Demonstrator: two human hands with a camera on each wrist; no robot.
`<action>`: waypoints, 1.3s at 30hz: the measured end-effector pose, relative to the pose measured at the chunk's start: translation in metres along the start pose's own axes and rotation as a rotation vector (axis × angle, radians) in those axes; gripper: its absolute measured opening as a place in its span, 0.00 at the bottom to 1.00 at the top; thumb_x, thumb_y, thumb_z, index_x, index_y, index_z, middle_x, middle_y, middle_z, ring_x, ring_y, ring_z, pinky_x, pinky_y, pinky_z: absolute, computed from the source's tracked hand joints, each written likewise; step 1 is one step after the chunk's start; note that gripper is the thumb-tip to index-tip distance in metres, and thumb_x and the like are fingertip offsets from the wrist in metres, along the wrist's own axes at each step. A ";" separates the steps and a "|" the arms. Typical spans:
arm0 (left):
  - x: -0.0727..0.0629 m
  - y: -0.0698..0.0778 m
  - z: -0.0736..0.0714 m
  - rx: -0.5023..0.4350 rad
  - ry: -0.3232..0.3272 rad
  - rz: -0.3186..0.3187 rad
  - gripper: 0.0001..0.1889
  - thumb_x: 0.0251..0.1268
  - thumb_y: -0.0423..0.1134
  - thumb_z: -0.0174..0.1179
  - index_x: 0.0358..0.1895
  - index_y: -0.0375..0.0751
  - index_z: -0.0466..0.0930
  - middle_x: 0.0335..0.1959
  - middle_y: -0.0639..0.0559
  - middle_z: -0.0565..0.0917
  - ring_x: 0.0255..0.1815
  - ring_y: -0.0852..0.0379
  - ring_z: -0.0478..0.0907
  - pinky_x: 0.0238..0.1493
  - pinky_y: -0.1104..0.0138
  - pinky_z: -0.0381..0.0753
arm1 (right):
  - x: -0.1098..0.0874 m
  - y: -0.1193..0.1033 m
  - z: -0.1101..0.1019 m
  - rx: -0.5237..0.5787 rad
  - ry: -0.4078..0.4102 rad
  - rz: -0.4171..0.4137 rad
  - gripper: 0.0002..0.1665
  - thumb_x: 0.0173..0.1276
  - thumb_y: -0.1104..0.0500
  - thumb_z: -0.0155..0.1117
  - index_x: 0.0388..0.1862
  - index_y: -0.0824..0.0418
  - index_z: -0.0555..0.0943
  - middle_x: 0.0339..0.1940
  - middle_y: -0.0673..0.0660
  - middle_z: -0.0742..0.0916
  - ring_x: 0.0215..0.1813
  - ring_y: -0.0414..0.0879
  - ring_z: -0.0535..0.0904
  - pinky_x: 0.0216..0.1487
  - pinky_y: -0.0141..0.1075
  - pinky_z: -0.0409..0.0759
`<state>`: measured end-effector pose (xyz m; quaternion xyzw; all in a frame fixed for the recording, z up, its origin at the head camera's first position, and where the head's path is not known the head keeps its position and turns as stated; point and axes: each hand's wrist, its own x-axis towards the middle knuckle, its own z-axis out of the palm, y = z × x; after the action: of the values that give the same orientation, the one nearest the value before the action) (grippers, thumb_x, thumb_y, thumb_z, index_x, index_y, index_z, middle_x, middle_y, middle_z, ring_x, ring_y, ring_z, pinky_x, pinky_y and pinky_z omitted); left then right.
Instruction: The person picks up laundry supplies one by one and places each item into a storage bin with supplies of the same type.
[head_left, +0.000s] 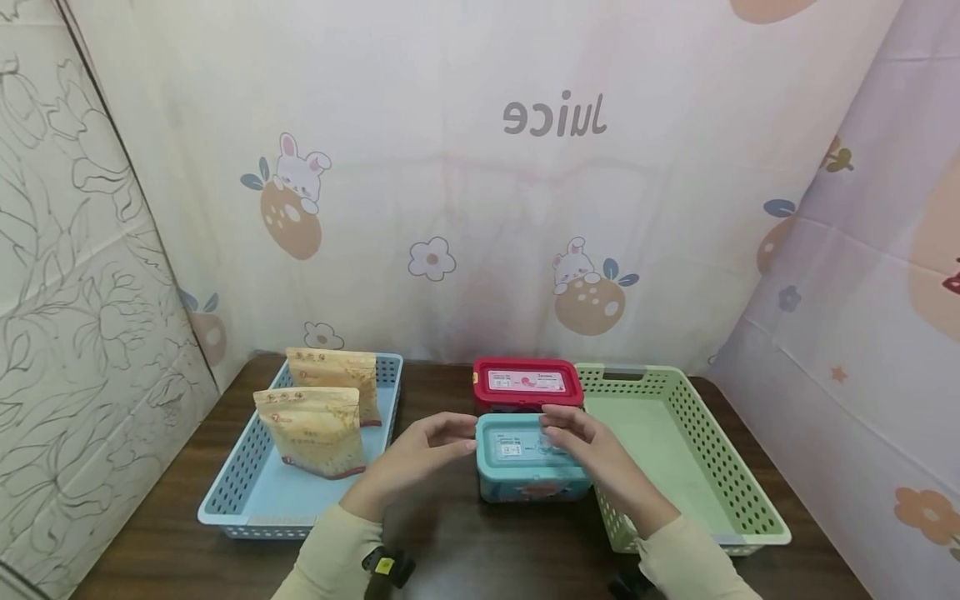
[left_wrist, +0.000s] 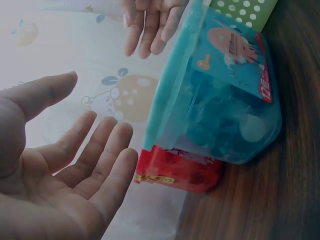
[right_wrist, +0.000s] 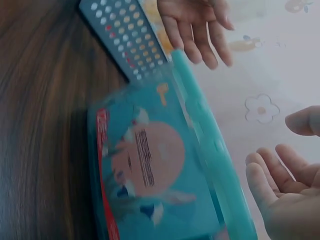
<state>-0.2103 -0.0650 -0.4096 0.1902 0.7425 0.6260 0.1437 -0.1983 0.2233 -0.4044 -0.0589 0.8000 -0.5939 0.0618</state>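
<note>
A teal lidded plastic box (head_left: 534, 467) stands on the table between my hands, its see-through side showing packed contents in the left wrist view. My left hand (head_left: 420, 458) hovers at the box's left edge, fingers loosely bent and holding nothing. Over the lid's right side is my right hand (head_left: 592, 454), fingers relaxed; whether it touches the lid I cannot tell. In the right wrist view, the teal box (right_wrist: 150, 165) shows a printed card with a barcode. Directly behind it sits a similar red lidded box (head_left: 527, 383), partly hidden.
On the left, a blue perforated basket (head_left: 240, 475) holds two yellow pouches, the front pouch (head_left: 315, 429) and the back pouch (head_left: 337, 371). A green perforated basket (head_left: 675, 450) stands right of the boxes. A printed curtain (head_left: 450, 200) hangs behind the dark wooden table (head_left: 450, 550).
</note>
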 end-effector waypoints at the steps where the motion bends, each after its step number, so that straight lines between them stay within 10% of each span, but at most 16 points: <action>1: 0.001 -0.001 0.001 -0.005 0.006 -0.003 0.25 0.71 0.45 0.63 0.65 0.37 0.75 0.59 0.43 0.81 0.57 0.50 0.79 0.59 0.54 0.79 | -0.001 0.001 -0.003 -0.004 -0.004 -0.006 0.31 0.74 0.49 0.63 0.71 0.60 0.71 0.64 0.61 0.80 0.66 0.52 0.74 0.68 0.46 0.71; 20: 0.015 -0.009 0.014 -0.032 0.083 -0.056 0.31 0.66 0.51 0.67 0.68 0.39 0.73 0.63 0.42 0.76 0.58 0.47 0.76 0.60 0.49 0.77 | -0.010 0.014 -0.055 -0.132 0.025 -0.016 0.34 0.77 0.48 0.58 0.74 0.64 0.67 0.64 0.62 0.79 0.66 0.53 0.73 0.62 0.34 0.72; 39: 0.025 -0.020 0.020 -0.150 0.093 -0.162 0.34 0.66 0.44 0.68 0.71 0.34 0.68 0.63 0.37 0.74 0.51 0.47 0.81 0.53 0.51 0.83 | -0.005 0.032 -0.067 -0.214 0.031 0.042 0.33 0.76 0.55 0.61 0.72 0.73 0.66 0.55 0.65 0.80 0.54 0.52 0.78 0.53 0.43 0.82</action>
<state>-0.2252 -0.0386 -0.4323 0.0887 0.7123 0.6744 0.1730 -0.2054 0.2965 -0.4155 -0.0391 0.8607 -0.5046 0.0551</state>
